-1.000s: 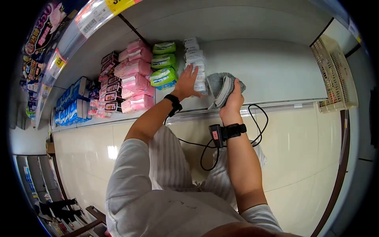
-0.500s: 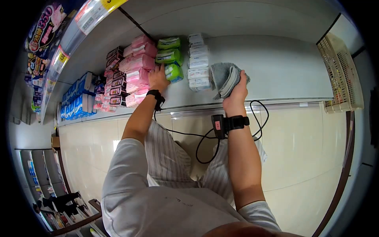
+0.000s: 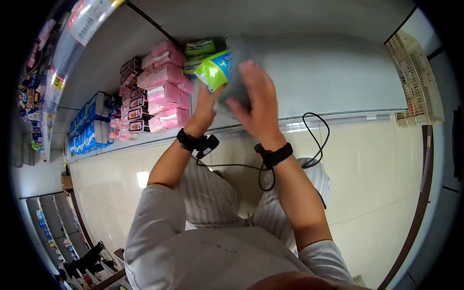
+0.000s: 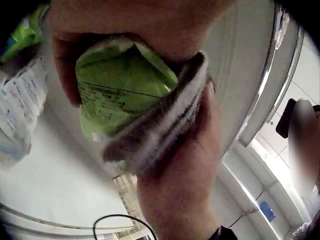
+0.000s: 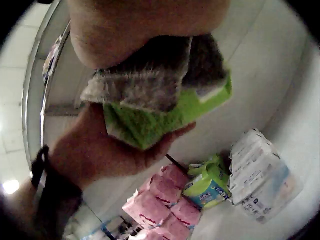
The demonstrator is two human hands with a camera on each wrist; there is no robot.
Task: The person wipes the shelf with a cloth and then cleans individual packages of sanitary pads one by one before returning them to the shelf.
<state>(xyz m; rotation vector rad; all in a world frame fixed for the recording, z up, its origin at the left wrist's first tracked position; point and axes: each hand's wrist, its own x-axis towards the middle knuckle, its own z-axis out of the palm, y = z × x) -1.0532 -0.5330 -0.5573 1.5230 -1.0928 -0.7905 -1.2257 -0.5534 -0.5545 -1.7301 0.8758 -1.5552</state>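
A green and blue package [image 3: 215, 70] is gripped by the left hand [image 3: 205, 108], raised off the shelf. The right hand [image 3: 258, 99] holds a grey cloth [image 3: 237, 87], blurred in the head view. In the left wrist view the folded cloth [image 4: 165, 125] lies against the green package [image 4: 120, 87], with the right hand [image 4: 182, 185] around the cloth. From the right wrist, the cloth [image 5: 145, 85] covers part of the package [image 5: 165, 120], and the left hand [image 5: 110, 150] supports it from below.
Pink packages [image 3: 166, 94] and blue packages [image 3: 92, 128] stand in rows on the left of the shelf [image 3: 333, 77]. Other green packages [image 5: 207, 185] stand beside white packages [image 5: 260, 175]. A cream basket [image 3: 415, 82] is at the right end. A black cable [image 3: 321, 140] loops near the shelf edge.
The left hand has lifted a green package from the front of its row. The right hand has brought the cloth leftward, against that package.
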